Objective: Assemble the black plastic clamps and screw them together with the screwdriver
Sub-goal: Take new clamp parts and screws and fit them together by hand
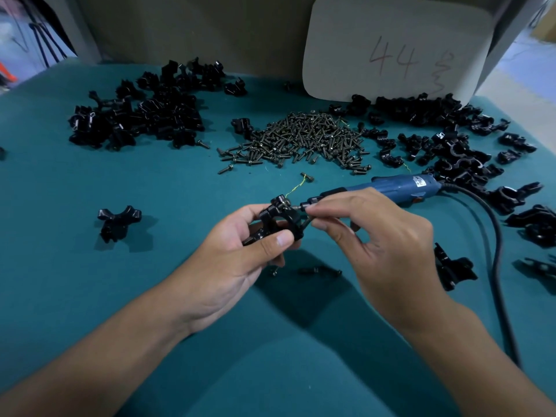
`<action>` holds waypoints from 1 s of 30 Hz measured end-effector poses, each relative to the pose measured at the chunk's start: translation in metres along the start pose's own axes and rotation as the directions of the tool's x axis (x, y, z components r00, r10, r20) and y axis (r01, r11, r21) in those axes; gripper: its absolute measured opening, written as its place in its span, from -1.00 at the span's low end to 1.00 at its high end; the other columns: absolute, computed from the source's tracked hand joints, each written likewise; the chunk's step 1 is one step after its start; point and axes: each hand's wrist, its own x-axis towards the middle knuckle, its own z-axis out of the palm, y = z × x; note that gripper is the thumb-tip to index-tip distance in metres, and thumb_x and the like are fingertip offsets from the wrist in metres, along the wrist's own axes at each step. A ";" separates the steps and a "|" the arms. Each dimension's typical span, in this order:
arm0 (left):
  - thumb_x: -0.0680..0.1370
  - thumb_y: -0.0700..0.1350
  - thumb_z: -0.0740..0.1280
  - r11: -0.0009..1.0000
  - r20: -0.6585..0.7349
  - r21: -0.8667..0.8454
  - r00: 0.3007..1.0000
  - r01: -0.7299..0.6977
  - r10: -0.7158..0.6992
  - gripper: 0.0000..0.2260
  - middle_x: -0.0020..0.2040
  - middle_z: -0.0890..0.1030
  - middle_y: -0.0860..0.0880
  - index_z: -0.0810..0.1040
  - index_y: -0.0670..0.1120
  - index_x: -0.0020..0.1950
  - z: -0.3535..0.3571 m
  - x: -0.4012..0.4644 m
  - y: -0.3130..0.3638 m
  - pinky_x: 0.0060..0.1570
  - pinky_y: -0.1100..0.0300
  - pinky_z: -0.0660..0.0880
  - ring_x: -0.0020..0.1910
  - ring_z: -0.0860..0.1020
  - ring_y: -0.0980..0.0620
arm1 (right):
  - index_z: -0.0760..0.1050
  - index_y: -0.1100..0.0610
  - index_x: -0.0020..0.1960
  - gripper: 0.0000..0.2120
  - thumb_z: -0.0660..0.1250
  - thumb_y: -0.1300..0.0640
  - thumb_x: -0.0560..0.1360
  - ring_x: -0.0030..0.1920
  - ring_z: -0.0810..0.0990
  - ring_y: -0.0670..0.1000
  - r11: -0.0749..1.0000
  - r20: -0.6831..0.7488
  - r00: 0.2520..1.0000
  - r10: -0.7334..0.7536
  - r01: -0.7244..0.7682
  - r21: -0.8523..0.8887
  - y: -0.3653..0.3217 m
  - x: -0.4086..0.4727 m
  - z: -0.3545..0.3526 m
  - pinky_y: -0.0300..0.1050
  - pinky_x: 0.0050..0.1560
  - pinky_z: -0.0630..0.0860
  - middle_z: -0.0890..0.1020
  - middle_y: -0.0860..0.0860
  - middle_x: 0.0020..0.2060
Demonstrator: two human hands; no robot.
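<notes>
The teal surface (150, 182) is stretching across the room, with a grey card (391, 46) marked 44 leaning at its far edge. Heaps of black clamp parts (141, 115) are lying toward the far left corner, more clamp halves (445, 136) along the right edge, and a screw pile (304, 139) between them. The blue screwdriver (400, 188) is lying just beyond the hands, its long axis running right to left, its tip pointing toward the clamp; the right hand is nearer it. The left hand (240, 254) is gripping the clamp (281, 219) above the near middle, fingers curled round it. The right hand (376, 236) is pinching a screw (301, 207) at the clamp's right side, lying crosswise, seemingly entering its hole. Loose screws (319, 270) are lying beneath.
</notes>
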 end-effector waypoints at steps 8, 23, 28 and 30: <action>0.47 -0.23 0.36 0.996 0.005 -0.091 1.000 0.005 -0.005 -0.57 0.01 0.65 -0.08 0.45 -0.35 0.31 0.005 -0.001 0.005 -0.06 0.19 0.48 -0.01 0.60 0.04 | 0.68 0.25 0.01 -0.94 0.44 0.32 0.56 0.02 0.67 -0.02 0.997 -0.021 0.998 0.058 -0.057 0.060 0.001 -0.004 0.008 -0.14 0.03 0.57 0.70 0.01 -0.06; 0.49 -0.24 0.35 0.991 0.026 -0.124 0.999 0.046 -0.043 -0.53 0.10 0.64 -0.12 0.42 -0.36 0.38 0.006 -0.003 0.008 -0.12 0.22 0.49 0.00 0.61 0.04 | 0.68 0.20 -0.01 -0.96 0.47 0.26 0.54 -0.03 0.65 -0.08 0.995 0.024 0.995 0.094 -0.095 0.035 -0.003 0.001 0.004 -0.22 0.00 0.55 0.67 -0.08 -0.10; 0.47 -0.23 0.38 1.000 0.004 0.012 1.000 0.024 -0.024 -0.55 0.08 0.64 -0.12 0.44 -0.30 0.34 0.006 -0.001 0.005 -0.13 0.24 0.50 0.01 0.59 0.01 | 0.63 0.16 -0.08 -0.88 0.43 0.10 0.55 -0.17 0.52 -0.18 0.984 0.152 0.972 0.179 -0.178 -0.015 -0.002 0.003 0.000 -0.40 -0.13 0.40 0.64 -0.05 -0.24; 0.45 -0.21 0.40 0.998 -0.005 0.063 1.000 0.007 -0.006 -0.56 0.03 0.64 -0.12 0.46 -0.28 0.31 0.006 -0.001 0.005 -0.13 0.25 0.51 0.01 0.54 -0.05 | 0.61 0.17 -0.09 -0.86 0.41 0.09 0.56 -0.16 0.51 -0.17 0.975 0.201 0.955 0.219 -0.224 0.001 -0.003 0.002 0.000 -0.45 -0.15 0.36 0.61 -0.07 -0.25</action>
